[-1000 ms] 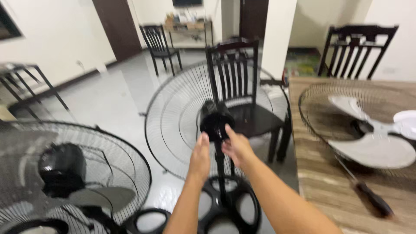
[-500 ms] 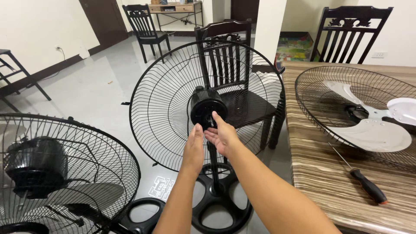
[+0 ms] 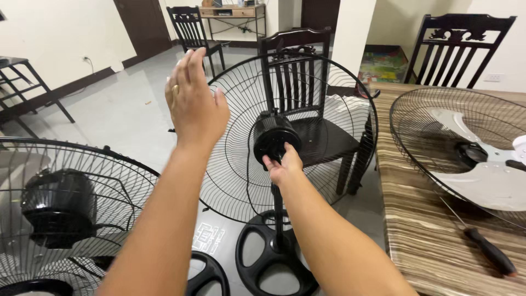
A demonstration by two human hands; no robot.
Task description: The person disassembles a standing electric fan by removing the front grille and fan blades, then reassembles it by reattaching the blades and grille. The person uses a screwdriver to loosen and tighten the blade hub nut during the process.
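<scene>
Right hand [image 3: 283, 167] is nearer: fingers pinched on the underside of the black motor housing [image 3: 275, 137], which sits atop the upright pole [image 3: 278, 211], axis vertical. Left hand [image 3: 195, 104] is raised clear to the left, fingers straight, holding nothing. Rear grille [image 3: 230, 164] rings the motor; chair [image 3: 307, 109] close behind, floor open left.

Fan motor [image 3: 275, 137] is touched from below by right hand [image 3: 282, 167]; rear grille [image 3: 290, 137] is set just behind it, a chair [image 3: 307, 98] further behind. Left hand [image 3: 194, 101] is raised well left of the motor. Second fan [image 3: 60, 211] is placed below-left of it. Tabletop [image 3: 422, 235] is found right of right hand, with grille and blade [image 3: 471, 148] and screwdriver [image 3: 487, 249] on it.
</scene>
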